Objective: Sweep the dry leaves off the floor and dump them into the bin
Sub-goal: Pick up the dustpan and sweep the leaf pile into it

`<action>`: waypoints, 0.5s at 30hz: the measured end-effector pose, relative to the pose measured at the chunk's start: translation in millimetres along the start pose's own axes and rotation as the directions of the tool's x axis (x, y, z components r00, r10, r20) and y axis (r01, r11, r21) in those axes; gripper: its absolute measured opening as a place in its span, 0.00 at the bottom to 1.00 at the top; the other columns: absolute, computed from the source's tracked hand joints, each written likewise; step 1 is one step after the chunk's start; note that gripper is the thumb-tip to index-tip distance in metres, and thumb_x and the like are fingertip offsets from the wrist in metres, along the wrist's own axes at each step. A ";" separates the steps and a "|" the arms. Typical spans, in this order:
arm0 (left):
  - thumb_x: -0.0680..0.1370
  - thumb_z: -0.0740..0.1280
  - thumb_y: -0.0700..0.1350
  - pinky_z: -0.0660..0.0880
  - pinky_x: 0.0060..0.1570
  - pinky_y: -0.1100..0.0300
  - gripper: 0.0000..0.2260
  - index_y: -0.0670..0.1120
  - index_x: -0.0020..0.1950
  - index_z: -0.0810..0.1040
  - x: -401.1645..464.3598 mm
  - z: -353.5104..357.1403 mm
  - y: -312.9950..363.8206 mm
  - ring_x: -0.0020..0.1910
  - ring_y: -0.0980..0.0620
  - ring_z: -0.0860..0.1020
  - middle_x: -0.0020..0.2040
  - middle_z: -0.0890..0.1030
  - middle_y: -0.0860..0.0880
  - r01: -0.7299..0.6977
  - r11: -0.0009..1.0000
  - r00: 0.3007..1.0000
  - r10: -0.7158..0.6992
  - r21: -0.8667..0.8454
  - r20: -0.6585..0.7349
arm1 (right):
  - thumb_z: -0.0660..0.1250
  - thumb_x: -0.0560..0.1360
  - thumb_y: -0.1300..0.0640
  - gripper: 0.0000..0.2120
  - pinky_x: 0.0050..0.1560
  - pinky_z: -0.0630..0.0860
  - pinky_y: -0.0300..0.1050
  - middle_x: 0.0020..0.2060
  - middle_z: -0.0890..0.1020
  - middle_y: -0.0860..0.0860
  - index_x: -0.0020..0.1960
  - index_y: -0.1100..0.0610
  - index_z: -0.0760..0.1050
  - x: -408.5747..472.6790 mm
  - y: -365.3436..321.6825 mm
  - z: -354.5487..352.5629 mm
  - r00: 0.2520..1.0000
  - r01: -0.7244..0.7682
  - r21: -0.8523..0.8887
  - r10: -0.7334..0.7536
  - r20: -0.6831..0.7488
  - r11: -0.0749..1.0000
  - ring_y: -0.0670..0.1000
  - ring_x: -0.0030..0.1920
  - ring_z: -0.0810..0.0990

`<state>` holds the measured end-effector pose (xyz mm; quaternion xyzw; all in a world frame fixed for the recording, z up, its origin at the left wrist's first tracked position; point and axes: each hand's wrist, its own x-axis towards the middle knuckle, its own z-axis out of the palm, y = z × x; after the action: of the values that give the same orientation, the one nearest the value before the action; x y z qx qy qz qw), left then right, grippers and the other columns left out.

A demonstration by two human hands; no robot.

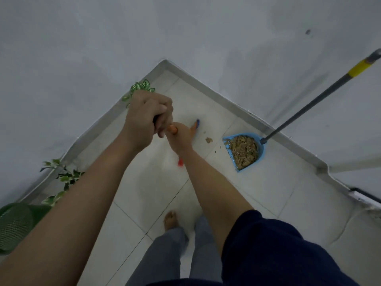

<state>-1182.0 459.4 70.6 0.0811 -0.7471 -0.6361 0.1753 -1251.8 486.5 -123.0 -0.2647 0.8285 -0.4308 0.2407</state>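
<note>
Smooth tile, plastic and dry leaf litter

Pale floor (pixel 257 188) tiles look smooth, faintly glossy; blue dustpan (pixel 260 156) looks plastic, holding rough dry leaves (pixel 244 150); its pole (pixel 309 106) looks metal, matt grey.

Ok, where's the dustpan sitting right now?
In the head view the blue dustpan sits on the floor right of the hands, against the right-hand wall's skirting, full of dry leaves, with a small leaf clump just left of it.
</note>
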 end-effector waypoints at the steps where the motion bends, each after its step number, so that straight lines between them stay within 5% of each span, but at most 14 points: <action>1: 0.66 0.56 0.43 0.58 0.22 0.46 0.13 0.44 0.20 0.62 -2.8 3.1 -3.5 0.16 0.43 0.60 0.17 0.59 0.47 0.019 1.000 0.999 -0.018 -0.024 0.034 | 0.63 0.72 0.64 0.21 0.39 0.62 0.53 0.25 0.65 0.50 0.26 0.52 0.59 -9.0 11.2 1.4 0.998 -0.047 0.047 0.049 -0.047 0.998 0.53 0.33 0.67; 9: 0.68 0.55 0.43 0.57 0.22 0.46 0.14 0.48 0.21 0.63 -12.6 6.1 21.3 0.16 0.46 0.60 0.18 0.60 0.51 -0.009 0.994 0.987 0.026 -0.105 0.159 | 0.64 0.71 0.63 0.22 0.35 0.59 0.44 0.24 0.66 0.50 0.25 0.52 0.57 -47.8 4.3 -22.2 0.977 -0.067 0.030 0.071 -0.202 0.997 0.52 0.31 0.68; 15: 0.68 0.54 0.40 0.67 0.29 0.60 0.15 0.52 0.21 0.66 -10.0 -16.8 53.8 0.17 0.49 0.62 0.17 0.64 0.57 -0.080 0.992 0.990 0.090 -0.099 0.104 | 0.64 0.73 0.61 0.23 0.29 0.61 0.40 0.24 0.67 0.47 0.25 0.51 0.58 -50.4 -49.0 -30.2 0.999 -0.029 0.011 0.029 0.015 1.000 0.50 0.33 0.69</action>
<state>-1161.2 456.9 123.8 0.0061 -0.7273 -0.6661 0.1652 -1221.9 512.8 -57.7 -0.2546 0.8278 -0.4302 0.2546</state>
